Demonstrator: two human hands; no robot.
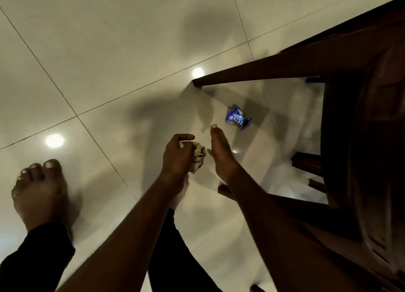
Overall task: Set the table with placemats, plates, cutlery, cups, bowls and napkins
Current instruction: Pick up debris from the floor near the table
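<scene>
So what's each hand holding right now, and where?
Left hand grips a crumpled paper wad around its left side; right hand is open, holding nothing.

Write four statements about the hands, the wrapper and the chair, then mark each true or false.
1. The left hand grips a crumpled paper wad. True.
2. The right hand holds the blue wrapper. False: its fingers are straight and hold nothing.
3. The blue wrapper lies on the tiled floor beneath the dark wooden chair. True.
4. The person wears shoes. False: the foot is bare.
</scene>
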